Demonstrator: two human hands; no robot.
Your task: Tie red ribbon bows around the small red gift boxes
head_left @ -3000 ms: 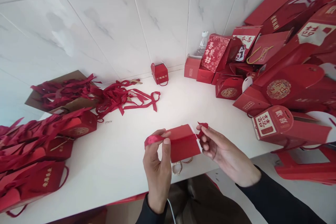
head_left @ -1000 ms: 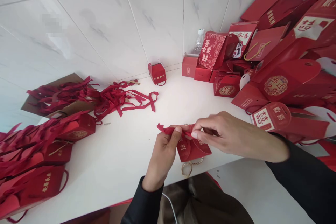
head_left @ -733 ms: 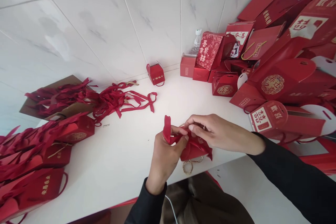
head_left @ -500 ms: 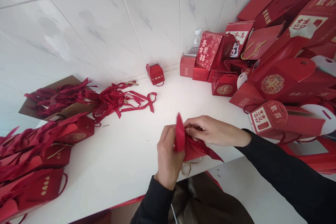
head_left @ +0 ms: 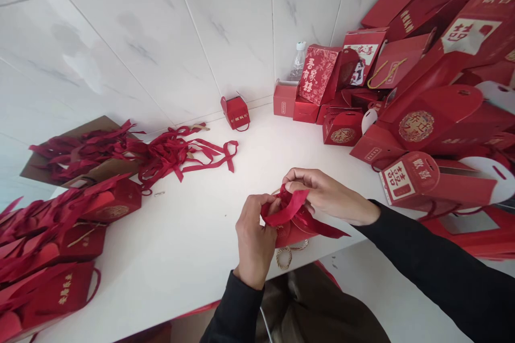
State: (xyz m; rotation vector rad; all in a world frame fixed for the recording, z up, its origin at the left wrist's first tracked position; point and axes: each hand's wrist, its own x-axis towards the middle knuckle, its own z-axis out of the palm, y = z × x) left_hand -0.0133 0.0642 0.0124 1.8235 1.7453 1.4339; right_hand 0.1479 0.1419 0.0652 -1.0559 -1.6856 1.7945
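A red ribbon (head_left: 295, 205) is looped between my two hands above a small red gift box (head_left: 287, 237) at the table's front edge. My left hand (head_left: 255, 238) pinches the ribbon on the left side, its thumb near the box top. Closed on the ribbon's other side is my right hand (head_left: 322, 195), thumb and fingers together at the loop. One loose ribbon tail hangs over the box towards the right. A gold twisted cord (head_left: 284, 258) sticks out below the box. The fingers hide most of the box top.
Red ribbons (head_left: 177, 153) lie in a heap beside a cardboard box (head_left: 64, 139) of more ribbons. Red boxes with ribbons (head_left: 60, 284) line the left. A small red box (head_left: 236, 111) stands by the wall. Piled red boxes (head_left: 426, 128) and a clear bottle (head_left: 298, 61) occupy the right.
The ribbon end that stood upright by my left hand now bends over to the right, forming a loop. My right hand has shifted slightly and holds the ribbon there. The view has moved a little.
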